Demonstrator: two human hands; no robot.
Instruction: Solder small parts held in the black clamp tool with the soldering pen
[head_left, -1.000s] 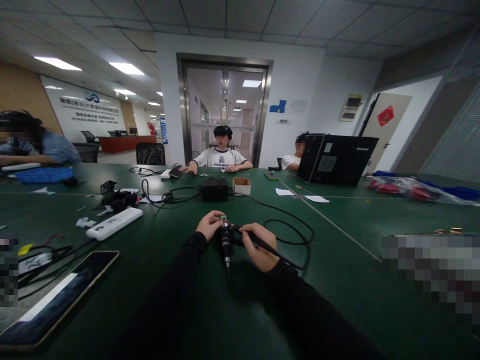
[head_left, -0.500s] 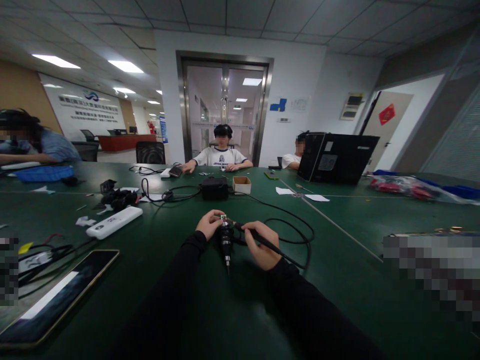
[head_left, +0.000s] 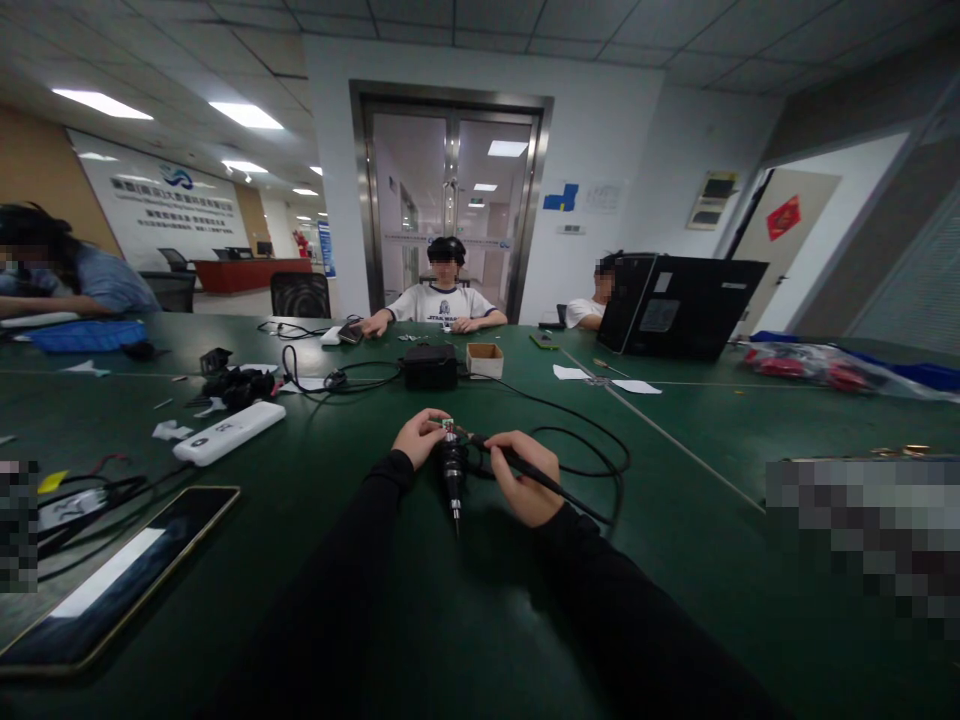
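Head view: our left hand [head_left: 418, 440] pinches the green piece [head_left: 448, 425], likely steadying it. Right hand [head_left: 529, 503] grips pen-shaped tool [head_left: 530, 470].

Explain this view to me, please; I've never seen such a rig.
There's no machine: these are a person's bare hands, seen by that person's head camera, looking forward and down. The right hand holds a black pen-shaped tool. The left hand is at a small green part by the far end of a dark pointed tool; pinched or not, I can't tell. On the green table also lie a phone and a white device at left, with a black box and a small open box ahead. Someone else sits opposite.
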